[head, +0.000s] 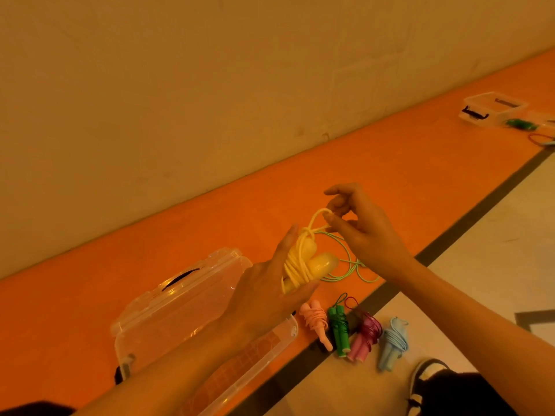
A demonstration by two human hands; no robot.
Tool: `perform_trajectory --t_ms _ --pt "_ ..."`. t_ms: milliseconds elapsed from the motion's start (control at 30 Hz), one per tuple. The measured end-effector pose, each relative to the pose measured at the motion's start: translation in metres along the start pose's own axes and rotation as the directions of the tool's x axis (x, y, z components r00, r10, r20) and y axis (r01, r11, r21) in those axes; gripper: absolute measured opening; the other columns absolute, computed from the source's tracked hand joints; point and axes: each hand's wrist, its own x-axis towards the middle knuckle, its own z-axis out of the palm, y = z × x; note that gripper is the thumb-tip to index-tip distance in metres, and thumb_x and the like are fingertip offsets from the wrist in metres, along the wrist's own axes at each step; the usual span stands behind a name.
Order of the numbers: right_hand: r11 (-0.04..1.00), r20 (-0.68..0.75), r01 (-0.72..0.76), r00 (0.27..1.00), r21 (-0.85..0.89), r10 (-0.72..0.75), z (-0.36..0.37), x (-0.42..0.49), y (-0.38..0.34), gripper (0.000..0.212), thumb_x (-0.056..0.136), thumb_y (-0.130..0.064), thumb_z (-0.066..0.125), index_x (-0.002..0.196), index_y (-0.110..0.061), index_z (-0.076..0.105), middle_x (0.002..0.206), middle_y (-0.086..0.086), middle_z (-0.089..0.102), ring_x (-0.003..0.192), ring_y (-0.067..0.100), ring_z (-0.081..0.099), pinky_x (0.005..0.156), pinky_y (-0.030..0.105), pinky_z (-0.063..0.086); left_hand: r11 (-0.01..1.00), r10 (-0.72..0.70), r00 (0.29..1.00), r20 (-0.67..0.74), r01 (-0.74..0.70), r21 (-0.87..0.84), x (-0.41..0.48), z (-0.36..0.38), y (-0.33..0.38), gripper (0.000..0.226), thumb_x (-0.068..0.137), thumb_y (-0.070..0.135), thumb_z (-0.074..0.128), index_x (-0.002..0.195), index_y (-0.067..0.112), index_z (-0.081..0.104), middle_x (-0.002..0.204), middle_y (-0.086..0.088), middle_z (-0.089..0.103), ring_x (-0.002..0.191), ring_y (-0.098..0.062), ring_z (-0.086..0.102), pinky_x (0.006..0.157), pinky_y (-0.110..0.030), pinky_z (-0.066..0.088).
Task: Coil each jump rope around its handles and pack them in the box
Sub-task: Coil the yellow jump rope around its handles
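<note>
My left hand (270, 283) grips a yellow jump rope (312, 264) by its two handles, with the cord wound round them. Above it, my right hand (360, 226) pinches a loop of the yellow cord at its fingertips. The clear plastic box (168, 313) stands open on the orange floor at lower left, under my left forearm. Coiled ropes lie in a row on the floor: pink (316, 322), green (339, 328), magenta (365, 336) and light blue (393, 343). A loose green cord (351, 265) lies uncoiled behind the yellow rope.
A beige wall runs along the far side of the orange strip. A second clear box (492, 111) with green items beside it sits far right. My shoe (426, 373) and dark trouser leg are at the lower right, on the pale floor.
</note>
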Motion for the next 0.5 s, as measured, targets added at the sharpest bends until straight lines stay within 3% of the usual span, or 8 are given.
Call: perform_trajectory --t_ms 133,267,333,433,500 --pt "0.999 -0.029 -0.043 0.999 -0.007 0.042 0.005 -0.014 -0.002 0.047 0.095 -0.023 0.063 0.139 -0.027 0.045 0.125 -0.008 0.059 0.111 0.008 0.058 0.083 0.031 0.056 0.993 -0.038 0.988 -0.153 0.019 -0.12 0.003 0.002 0.009 0.08 0.086 0.06 0.065 0.147 0.063 0.013 0.103 0.01 0.07 0.075 -0.007 0.068 0.062 -0.04 0.059" --pt "0.99 -0.129 -0.139 0.982 -0.021 0.135 0.011 -0.04 -0.002 0.044 0.095 -0.039 0.057 0.138 -0.036 0.046 0.123 -0.01 0.059 0.105 0.003 0.061 0.074 0.028 0.059 0.979 -0.063 0.965 -0.256 0.011 -0.203 0.007 0.012 0.018 0.079 0.088 0.055 0.066 0.149 0.057 0.016 0.109 0.02 0.065 0.078 -0.002 0.068 0.058 -0.031 0.059" --pt "0.959 -0.092 -0.243 0.962 0.148 0.258 0.018 -0.058 -0.003 0.043 0.096 -0.043 0.052 0.138 -0.041 0.045 0.119 -0.007 0.062 0.1 0.008 0.066 0.074 0.032 0.06 0.977 -0.07 0.963 -0.262 0.013 -0.213 0.009 0.021 0.024 0.079 0.087 0.059 0.064 0.148 0.058 0.015 0.103 0.017 0.068 0.071 -0.004 0.068 0.054 -0.032 0.058" --pt "0.855 -0.035 -0.323 0.929 0.405 0.367 0.021 -0.081 -0.003 0.049 0.099 -0.034 0.049 0.147 -0.037 0.037 0.119 0.0 0.066 0.101 0.019 0.071 0.081 0.038 0.06 0.968 -0.068 0.972 -0.224 0.01 -0.25 0.01 0.041 0.032 0.075 0.09 0.057 0.062 0.149 0.056 0.016 0.1 0.01 0.071 0.071 -0.005 0.068 0.056 -0.031 0.057" --pt "0.826 -0.054 -0.319 0.921 0.464 0.386 0.017 -0.093 -0.001 0.053 0.1 -0.026 0.05 0.15 -0.035 0.033 0.124 0.0 0.065 0.105 0.018 0.07 0.084 0.037 0.06 0.951 -0.069 0.983 -0.17 0.013 -0.309 0.011 0.058 0.038 0.07 0.094 0.053 0.057 0.151 0.051 0.017 0.103 0.011 0.07 0.073 -0.004 0.068 0.058 -0.026 0.055"
